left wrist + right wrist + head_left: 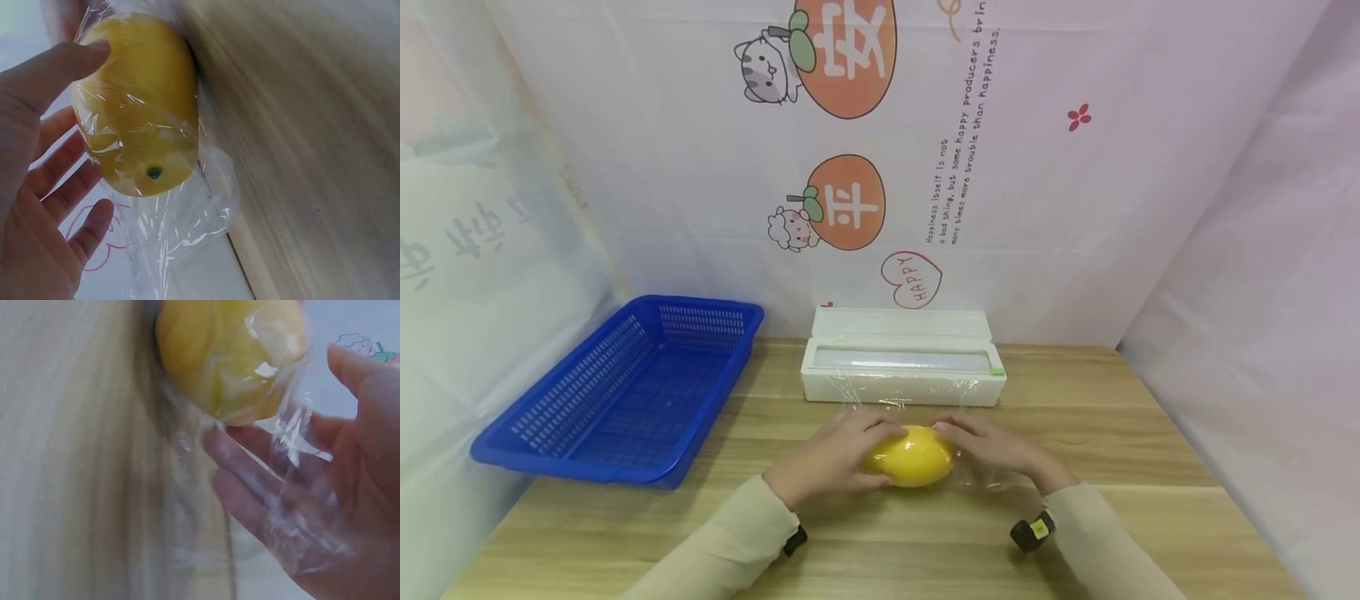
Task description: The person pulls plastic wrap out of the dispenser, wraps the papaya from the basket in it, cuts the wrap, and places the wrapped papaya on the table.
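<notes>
A smooth, oval yellow fruit (913, 457) with a small green spot at one end lies on the wooden table, wrapped in clear cling film (181, 219). My left hand (838, 457) holds it from the left; in the left wrist view the thumb presses the film on one side and the fingers spread along the other. At the fruit's right end, my right hand (1000, 450) has its fingers against the film, seen through a loose flap in the right wrist view, with the thumb apart. Behind the fruit stands a white cling film box (904, 387), lid raised.
A blue plastic basket (703, 417) stands on the left of the table (1150, 517). Film stretches between the box's front and the fruit. A green piece (997, 371) sits at the box's right end. Printed white sheets (1037, 208) enclose the back and sides.
</notes>
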The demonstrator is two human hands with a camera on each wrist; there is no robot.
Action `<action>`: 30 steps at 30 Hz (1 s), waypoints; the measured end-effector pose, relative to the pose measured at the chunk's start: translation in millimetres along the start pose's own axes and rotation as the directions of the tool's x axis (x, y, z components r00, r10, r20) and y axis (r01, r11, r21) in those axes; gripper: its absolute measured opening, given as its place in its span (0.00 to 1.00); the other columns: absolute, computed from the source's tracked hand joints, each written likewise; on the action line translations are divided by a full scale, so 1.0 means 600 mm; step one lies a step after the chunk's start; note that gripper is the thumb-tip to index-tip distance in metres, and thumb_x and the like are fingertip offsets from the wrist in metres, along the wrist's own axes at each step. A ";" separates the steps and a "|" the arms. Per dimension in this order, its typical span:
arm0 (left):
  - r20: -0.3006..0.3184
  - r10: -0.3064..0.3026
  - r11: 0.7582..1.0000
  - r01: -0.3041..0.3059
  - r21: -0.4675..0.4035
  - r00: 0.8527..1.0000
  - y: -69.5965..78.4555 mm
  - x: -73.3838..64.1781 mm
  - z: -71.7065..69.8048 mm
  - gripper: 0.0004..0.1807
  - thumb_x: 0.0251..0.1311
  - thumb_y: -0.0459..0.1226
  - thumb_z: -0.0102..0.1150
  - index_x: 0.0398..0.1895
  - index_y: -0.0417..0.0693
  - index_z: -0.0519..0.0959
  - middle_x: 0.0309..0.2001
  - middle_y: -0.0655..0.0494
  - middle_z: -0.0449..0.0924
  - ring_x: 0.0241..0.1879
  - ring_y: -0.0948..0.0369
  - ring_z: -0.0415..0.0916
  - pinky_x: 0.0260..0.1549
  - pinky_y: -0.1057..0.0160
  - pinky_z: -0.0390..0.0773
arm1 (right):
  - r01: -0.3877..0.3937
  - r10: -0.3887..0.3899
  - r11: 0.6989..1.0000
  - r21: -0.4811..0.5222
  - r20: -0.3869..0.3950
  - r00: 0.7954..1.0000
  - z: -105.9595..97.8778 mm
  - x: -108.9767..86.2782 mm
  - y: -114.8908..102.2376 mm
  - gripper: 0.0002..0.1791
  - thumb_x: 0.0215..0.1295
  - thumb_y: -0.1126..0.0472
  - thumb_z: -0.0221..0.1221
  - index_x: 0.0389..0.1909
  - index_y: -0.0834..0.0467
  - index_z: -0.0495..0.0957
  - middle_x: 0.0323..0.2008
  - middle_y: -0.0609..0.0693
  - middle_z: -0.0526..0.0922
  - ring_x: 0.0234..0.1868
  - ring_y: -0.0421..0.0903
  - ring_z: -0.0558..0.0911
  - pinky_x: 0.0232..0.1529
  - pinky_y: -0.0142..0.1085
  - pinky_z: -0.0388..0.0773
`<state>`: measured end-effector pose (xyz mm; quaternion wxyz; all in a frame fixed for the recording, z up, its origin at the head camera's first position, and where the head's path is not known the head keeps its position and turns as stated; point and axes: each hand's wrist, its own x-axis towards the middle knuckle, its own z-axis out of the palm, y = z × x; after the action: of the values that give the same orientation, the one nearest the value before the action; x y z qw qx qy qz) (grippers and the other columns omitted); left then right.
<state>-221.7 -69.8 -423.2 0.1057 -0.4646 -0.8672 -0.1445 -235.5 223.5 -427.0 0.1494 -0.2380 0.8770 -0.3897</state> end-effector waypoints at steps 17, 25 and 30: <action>0.025 -0.097 0.995 0.097 -0.018 0.995 -0.014 0.008 0.007 0.39 0.56 0.53 0.71 0.70 0.57 0.71 0.62 0.57 0.75 0.60 0.57 0.72 0.63 0.54 0.70 | 0.183 -0.393 0.798 -0.574 -0.265 0.881 0.074 -0.022 -0.061 0.40 0.48 0.49 0.77 0.60 0.62 0.75 0.57 0.57 0.77 0.59 0.56 0.74 0.62 0.51 0.73; 0.060 -0.138 0.988 0.142 -0.063 0.989 -0.016 0.005 0.011 0.48 0.48 0.52 0.78 0.74 0.59 0.66 0.66 0.58 0.71 0.64 0.56 0.68 0.65 0.52 0.66 | 0.021 -0.193 0.874 -0.485 -0.307 0.932 0.083 -0.010 -0.056 0.44 0.45 0.51 0.79 0.63 0.55 0.71 0.58 0.54 0.74 0.58 0.50 0.73 0.58 0.49 0.76; 0.064 -0.181 0.973 0.188 -0.131 0.981 -0.025 0.008 0.019 0.47 0.48 0.47 0.78 0.73 0.62 0.67 0.62 0.61 0.73 0.59 0.59 0.70 0.62 0.53 0.70 | -0.028 -0.105 0.920 -0.390 -0.314 0.944 0.083 -0.003 -0.051 0.43 0.45 0.51 0.79 0.63 0.54 0.70 0.59 0.52 0.72 0.57 0.49 0.73 0.57 0.50 0.77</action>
<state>-237.3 -70.2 -434.7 0.0374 -0.3919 -0.8971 -0.2007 -202.3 176.0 -436.3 -0.0569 -0.2119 0.9444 -0.2449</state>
